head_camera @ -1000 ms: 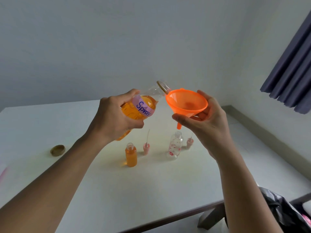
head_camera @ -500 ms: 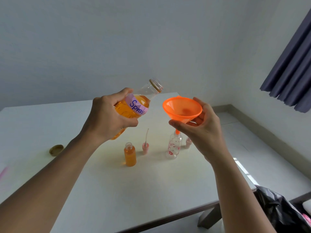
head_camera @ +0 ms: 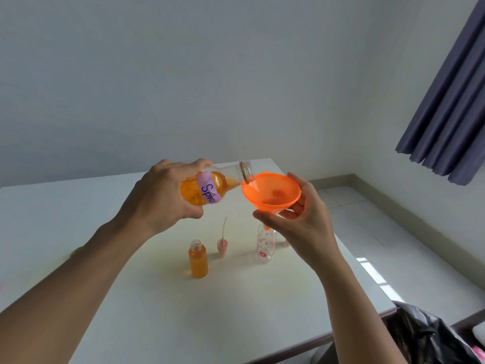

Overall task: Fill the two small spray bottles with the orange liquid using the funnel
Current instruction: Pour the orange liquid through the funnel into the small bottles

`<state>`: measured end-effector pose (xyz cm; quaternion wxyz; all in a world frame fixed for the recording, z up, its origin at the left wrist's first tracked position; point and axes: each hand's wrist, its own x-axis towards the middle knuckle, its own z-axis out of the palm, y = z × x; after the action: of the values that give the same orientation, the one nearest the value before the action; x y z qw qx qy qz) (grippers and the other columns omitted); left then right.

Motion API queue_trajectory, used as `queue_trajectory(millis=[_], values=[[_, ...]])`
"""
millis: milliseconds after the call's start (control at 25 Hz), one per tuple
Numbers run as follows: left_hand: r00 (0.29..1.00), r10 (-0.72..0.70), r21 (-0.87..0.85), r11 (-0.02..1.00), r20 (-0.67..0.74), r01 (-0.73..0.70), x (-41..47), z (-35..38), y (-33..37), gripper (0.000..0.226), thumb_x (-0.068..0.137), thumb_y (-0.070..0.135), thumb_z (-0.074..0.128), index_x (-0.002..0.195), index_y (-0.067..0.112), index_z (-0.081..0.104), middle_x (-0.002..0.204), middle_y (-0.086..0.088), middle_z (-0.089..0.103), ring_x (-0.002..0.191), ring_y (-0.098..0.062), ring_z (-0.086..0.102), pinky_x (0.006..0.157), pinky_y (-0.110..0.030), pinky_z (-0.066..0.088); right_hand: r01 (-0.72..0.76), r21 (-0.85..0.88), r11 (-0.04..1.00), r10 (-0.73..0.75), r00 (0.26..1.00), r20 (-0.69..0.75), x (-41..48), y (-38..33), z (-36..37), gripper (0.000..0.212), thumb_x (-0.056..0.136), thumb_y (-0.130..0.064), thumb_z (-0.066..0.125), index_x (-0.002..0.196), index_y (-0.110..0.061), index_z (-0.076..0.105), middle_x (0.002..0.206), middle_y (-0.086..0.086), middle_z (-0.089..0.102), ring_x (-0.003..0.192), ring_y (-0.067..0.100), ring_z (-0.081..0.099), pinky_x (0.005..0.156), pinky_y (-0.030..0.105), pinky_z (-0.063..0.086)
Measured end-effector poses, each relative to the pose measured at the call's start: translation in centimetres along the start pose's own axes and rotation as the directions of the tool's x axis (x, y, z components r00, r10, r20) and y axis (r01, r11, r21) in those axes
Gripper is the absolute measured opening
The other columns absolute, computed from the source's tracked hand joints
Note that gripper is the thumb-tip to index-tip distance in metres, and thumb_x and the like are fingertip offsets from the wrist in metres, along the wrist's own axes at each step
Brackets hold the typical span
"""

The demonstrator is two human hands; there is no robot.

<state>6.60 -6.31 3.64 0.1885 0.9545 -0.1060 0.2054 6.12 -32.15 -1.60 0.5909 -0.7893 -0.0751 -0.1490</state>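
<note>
Two hands, large bottle and funnel above two small spray bottles on a white surface (head_camera: 147, 306).

Left hand (head_camera: 162, 195): grip closed round the large bottle (head_camera: 210, 189), labelled "Spra…", tilted, its mouth at the funnel's rim, orange liquid reaching the neck. Right hand (head_camera: 301, 227): thumb and fingers closed on the orange funnel (head_camera: 271, 190), its spout at the mouth of the clear flowered spray bottle (head_camera: 265, 246), which stands upright. Orange-filled spray bottle (head_camera: 198, 260): upright, uncapped, left of it. Pink spray cap (head_camera: 222, 246) with tube: standing between the two. A second pink piece, mostly hidden, behind the right hand.
</note>
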Motion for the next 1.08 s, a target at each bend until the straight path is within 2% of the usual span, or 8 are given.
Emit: queue_trajectory(millis=[280, 400, 720, 1080], values=[[0.998, 0.068, 0.02, 0.997, 0.0, -0.068, 0.2, -0.1, 0.2, 0.088, 0.057, 0.02, 0.085, 0.136, 0.039, 0.052, 0.103, 0.01, 0.065, 0.095, -0.015, 0.044, 0.07, -0.038, 0.054, -0.001, 0.004, 1.0, 0.001, 0.999, 0.033, 0.1, 0.6, 0.0, 0.101, 0.058, -0.032, 0.099, 0.143, -0.038, 0.045, 0.133, -0.005, 0.06, 0.111, 0.015, 0.068, 0.092, 0.038, 0.061], [0.994, 0.105, 0.037, 0.994, 0.001, -0.105, 0.5, -0.2, 0.4, 0.088, 0.058, 0.021, 0.086, 0.137, 0.038, 0.052, 0.108, 0.008, 0.067, 0.097, -0.015, 0.045, 0.071, -0.039, 0.055, -0.004, 0.013, 1.0, 0.004, 0.999, 0.045, 0.1, 0.7, 0.0, 0.101, 0.058, -0.031, 0.099, 0.143, -0.038, 0.045, 0.132, -0.006, 0.061, 0.108, 0.01, 0.069, 0.09, 0.032, 0.062], [0.981, 0.191, 0.148, 0.971, -0.026, -0.185, 1.1, -0.6, 0.8, 0.088, 0.057, 0.02, 0.086, 0.137, 0.036, 0.053, 0.113, 0.008, 0.069, 0.102, -0.02, 0.051, 0.068, -0.031, 0.047, -0.006, 0.036, 0.999, 0.005, 0.999, 0.049, 0.3, 0.9, -0.3, 0.099, 0.058, -0.029, 0.098, 0.142, -0.039, 0.045, 0.131, -0.008, 0.06, 0.105, 0.005, 0.069, 0.085, 0.022, 0.061], [0.975, 0.213, 0.158, 0.967, -0.057, -0.202, 1.2, -0.8, 1.1, 0.086, 0.056, 0.018, 0.087, 0.135, 0.032, 0.056, 0.111, 0.004, 0.07, 0.101, -0.024, 0.054, 0.068, -0.033, 0.048, -0.012, 0.059, 0.998, 0.009, 0.999, 0.051, 0.4, 1.1, -0.4, 0.101, 0.058, -0.03, 0.099, 0.143, -0.038, 0.045, 0.133, -0.004, 0.06, 0.11, 0.013, 0.069, 0.091, 0.037, 0.062]])
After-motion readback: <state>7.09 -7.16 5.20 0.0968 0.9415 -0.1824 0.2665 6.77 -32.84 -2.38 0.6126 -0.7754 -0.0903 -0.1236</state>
